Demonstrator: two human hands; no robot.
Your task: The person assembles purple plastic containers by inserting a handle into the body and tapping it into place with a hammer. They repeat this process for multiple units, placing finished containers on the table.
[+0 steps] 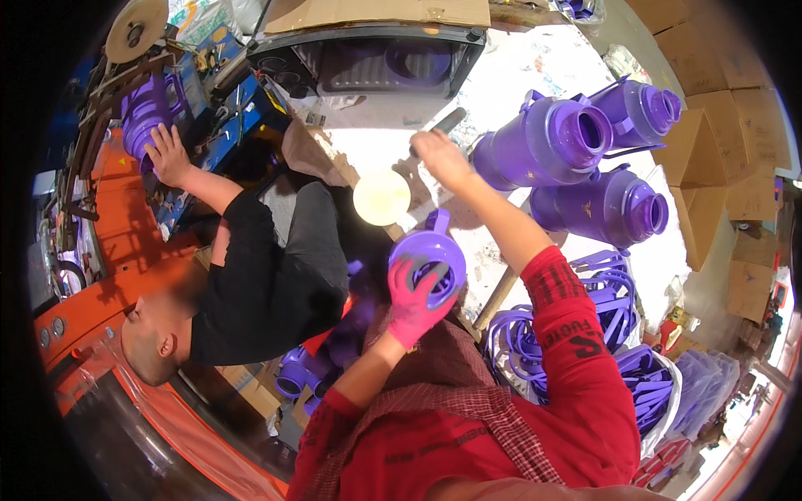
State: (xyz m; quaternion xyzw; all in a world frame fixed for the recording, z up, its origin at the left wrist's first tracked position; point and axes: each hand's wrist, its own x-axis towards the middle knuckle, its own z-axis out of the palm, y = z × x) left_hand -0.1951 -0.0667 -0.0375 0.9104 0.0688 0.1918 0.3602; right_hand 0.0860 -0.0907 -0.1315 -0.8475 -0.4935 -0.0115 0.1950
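Observation:
My left hand [411, 296], in a pink glove, grips a purple plastic jug body [428, 244] at the table's near edge. Its fingers hook over the rim of the round opening, and a loop handle stands at the far side. My bare right hand [443, 159] is closed over the white table, around a dark, narrow tool [452, 122] whose exact kind I cannot make out. Between my hands and a little to the left lies a pale yellow disc [382, 198]. Right of my right hand, a purple jug [547, 140] rests on its side.
Two more purple jugs [601, 209] lie at the right. Bundled purple straps [606, 288] fill bags near my right elbow. A black open-fronted box [368, 67] stands at the back. At left, a co-worker [276, 275] touches a purple body [144, 117] on a machine. Cardboard boxes [710, 142] line the far right.

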